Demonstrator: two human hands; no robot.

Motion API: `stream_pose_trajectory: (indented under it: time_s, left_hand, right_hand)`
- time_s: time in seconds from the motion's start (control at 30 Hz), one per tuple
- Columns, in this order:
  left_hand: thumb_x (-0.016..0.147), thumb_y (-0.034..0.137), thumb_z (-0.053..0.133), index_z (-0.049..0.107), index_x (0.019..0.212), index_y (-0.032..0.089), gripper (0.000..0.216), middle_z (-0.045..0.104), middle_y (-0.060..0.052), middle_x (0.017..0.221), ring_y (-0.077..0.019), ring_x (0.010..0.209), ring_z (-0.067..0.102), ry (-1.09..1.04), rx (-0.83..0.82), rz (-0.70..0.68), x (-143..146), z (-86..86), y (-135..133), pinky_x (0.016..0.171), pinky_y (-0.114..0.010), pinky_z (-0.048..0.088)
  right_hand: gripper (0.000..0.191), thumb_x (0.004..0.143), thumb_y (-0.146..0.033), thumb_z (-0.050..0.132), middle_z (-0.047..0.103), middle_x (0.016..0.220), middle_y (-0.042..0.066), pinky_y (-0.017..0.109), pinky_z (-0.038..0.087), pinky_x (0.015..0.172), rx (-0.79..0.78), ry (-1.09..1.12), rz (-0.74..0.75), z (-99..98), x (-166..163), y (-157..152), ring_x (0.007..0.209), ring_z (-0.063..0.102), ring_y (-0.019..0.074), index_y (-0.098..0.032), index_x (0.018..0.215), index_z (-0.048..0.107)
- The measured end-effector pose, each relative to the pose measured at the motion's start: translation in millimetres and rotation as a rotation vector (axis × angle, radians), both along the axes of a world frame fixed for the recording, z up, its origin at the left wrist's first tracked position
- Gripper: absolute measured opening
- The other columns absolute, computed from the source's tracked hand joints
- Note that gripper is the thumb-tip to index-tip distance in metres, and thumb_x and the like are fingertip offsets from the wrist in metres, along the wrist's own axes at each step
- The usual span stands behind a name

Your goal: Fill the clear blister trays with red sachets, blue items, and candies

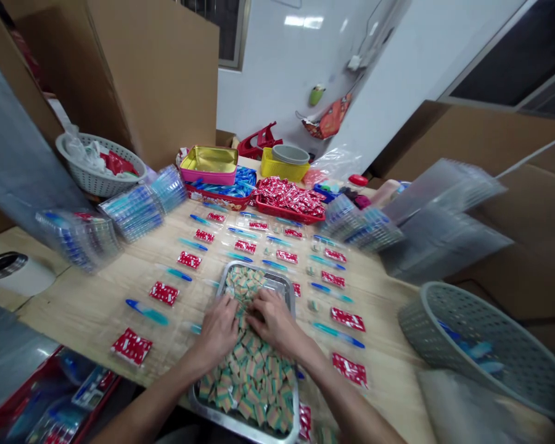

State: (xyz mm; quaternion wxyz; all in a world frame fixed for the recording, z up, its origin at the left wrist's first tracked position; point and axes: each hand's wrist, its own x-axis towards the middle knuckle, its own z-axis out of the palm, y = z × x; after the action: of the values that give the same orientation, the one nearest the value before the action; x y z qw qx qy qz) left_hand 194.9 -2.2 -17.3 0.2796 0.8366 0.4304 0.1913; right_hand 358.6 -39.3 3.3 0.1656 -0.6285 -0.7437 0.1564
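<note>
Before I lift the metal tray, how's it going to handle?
The metal tray is probably stiff, judging by its formed metal rim. Likely heavier at the near end: the striped pieces cover it, while the far end shows bare metal. The pieces look loose, so they'd probably slide if it tilts.

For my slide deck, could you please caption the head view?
Two hands at a metal tray of striped pieces, among rows of pens and red packets.

Metal tray is gleaming; table is showing smooth wood grain; cardboard is looking matt; tin is shining, metallic; plastic basket is looking dull.
</note>
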Motion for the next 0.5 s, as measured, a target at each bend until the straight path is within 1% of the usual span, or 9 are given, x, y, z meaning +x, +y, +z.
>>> stream_pose_trajectory:
  time_s: [0.07, 0.13, 0.2, 0.27, 0.3, 0.37, 0.5]
  left_hand:
    - [0.073, 0.002, 0.04, 0.056, 0.1, 0.017, 0.035, 0.057, -0.008, 0.098, -0.0217, 0.096, 0.054, -0.039, 0.013, 0.017, 1.1, -2.8, 3.8, 0.085, -0.035, 0.045]
    - [0.073, 0.0, 0.038, 0.056, 0.103, 0.017, 0.039, 0.057, -0.008, 0.101, -0.0211, 0.098, 0.054, -0.062, 0.008, -0.036, 1.5, -5.9, 11.4, 0.087, -0.034, 0.044]
    - [0.072, -0.001, 0.038, 0.058, 0.096, 0.018, 0.037, 0.059, -0.007, 0.098, -0.0206, 0.096, 0.055, -0.055, -0.007, -0.131, 2.3, -8.8, 20.7, 0.085, -0.033, 0.044]
    - [0.068, -0.001, 0.041, 0.059, 0.087, 0.018, 0.032, 0.059, -0.006, 0.092, -0.0208, 0.092, 0.056, -0.045, -0.011, -0.19, 3.3, -11.1, 28.8, 0.082, -0.032, 0.044]
    - [0.066, -0.001, 0.043, 0.058, 0.083, 0.017, 0.03, 0.059, -0.006, 0.089, -0.021, 0.09, 0.055, -0.044, -0.008, -0.2, 3.6, -12.0, 31.6, 0.08, -0.032, 0.044]
    - [0.062, -0.001, 0.044, 0.056, 0.077, 0.018, 0.026, 0.058, -0.005, 0.084, -0.0212, 0.086, 0.055, -0.047, -0.002, -0.207, 3.4, -13.6, 34.6, 0.077, -0.032, 0.043]
    - [0.062, 0.0, 0.046, 0.054, 0.073, 0.018, 0.022, 0.057, -0.003, 0.076, -0.0198, 0.081, 0.054, -0.071, -0.008, -0.235, 0.5, -16.5, 34.8, 0.073, -0.03, 0.041]
  right_hand:
    - [0.007, 0.079, -0.024, 0.064, 0.059, 0.091, 0.008, 0.037, 0.038, 0.078, 0.007, -0.098, -0.054, -2.9, -12.0, -8.8, 0.09, 0.051, 0.0244, -0.018, 0.081, 0.065]
    - [0.007, 0.08, -0.024, 0.063, 0.058, 0.093, 0.009, 0.038, 0.037, 0.079, -0.003, -0.134, -0.092, -4.4, -18.4, -11.6, 0.091, 0.049, 0.0251, -0.017, 0.081, 0.064]
    - [0.005, 0.08, -0.023, 0.062, 0.058, 0.094, 0.009, 0.038, 0.036, 0.078, -0.011, -0.122, -0.126, -4.0, -20.9, -12.0, 0.091, 0.049, 0.0249, -0.017, 0.081, 0.063]
    - [0.002, 0.079, -0.02, 0.062, 0.058, 0.093, 0.007, 0.037, 0.035, 0.078, -0.019, -0.082, -0.148, -2.4, -21.2, -12.3, 0.09, 0.049, 0.0242, -0.018, 0.08, 0.062]
    - [0.001, 0.079, -0.018, 0.062, 0.058, 0.092, 0.006, 0.036, 0.035, 0.078, -0.017, -0.057, -0.155, -1.7, -21.0, -12.7, 0.09, 0.049, 0.0237, -0.018, 0.079, 0.061]
    - [0.005, 0.078, -0.014, 0.06, 0.059, 0.09, 0.004, 0.035, 0.034, 0.078, -0.002, -0.004, -0.161, -1.3, -20.6, -14.3, 0.089, 0.049, 0.0226, -0.018, 0.077, 0.059]
    - [0.012, 0.076, -0.008, 0.058, 0.061, 0.085, 0.002, 0.035, 0.032, 0.079, 0.02, 0.094, -0.16, -4.6, -21.7, -18.0, 0.088, 0.05, 0.0213, -0.019, 0.077, 0.058]
